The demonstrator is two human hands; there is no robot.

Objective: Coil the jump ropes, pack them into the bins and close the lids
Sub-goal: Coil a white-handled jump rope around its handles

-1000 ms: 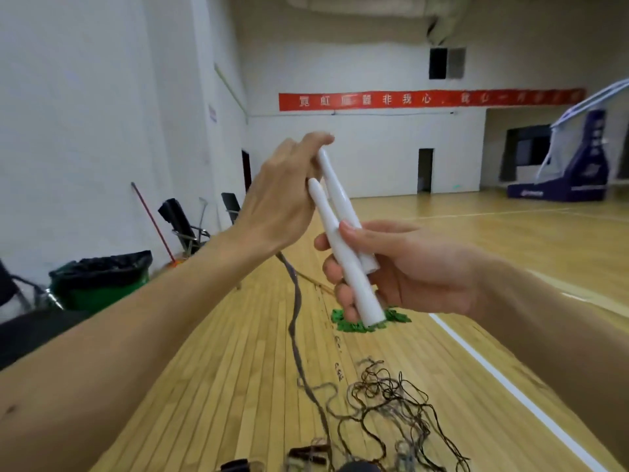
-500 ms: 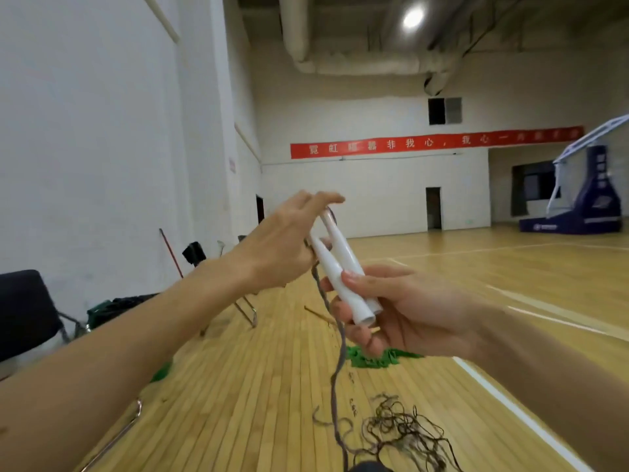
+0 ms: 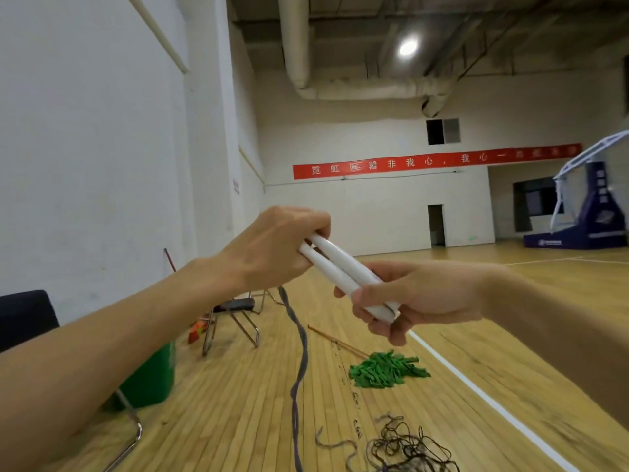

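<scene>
left hand (image 3: pixel 272 250), right hand (image 3: pixel 422 298) grip handles (image 3: pixel 340 265), rope (image 3: pixel 301 349) hanging

green mop (image 3: pixel 388 369) on floor | folding chair (image 3: pixel 238 304) | red banner (image 3: pixel 435 161)

I note the paired handles (image 3: pixel 335 264) spanning from left hand (image 3: pixel 272 247) to right hand (image 3: pixel 418 298), the rope (image 3: pixel 301 352) hanging below the left hand to the floor (image 3: pixel 238 420), a cord tangle (image 3: pixel 405 444) right of it, a mop head (image 3: pixel 384 367) behind that, and a folding chair (image 3: pixel 235 318) and trash bin (image 3: pixel 149 379) by the left wall (image 3: pixel 85 165).
</scene>
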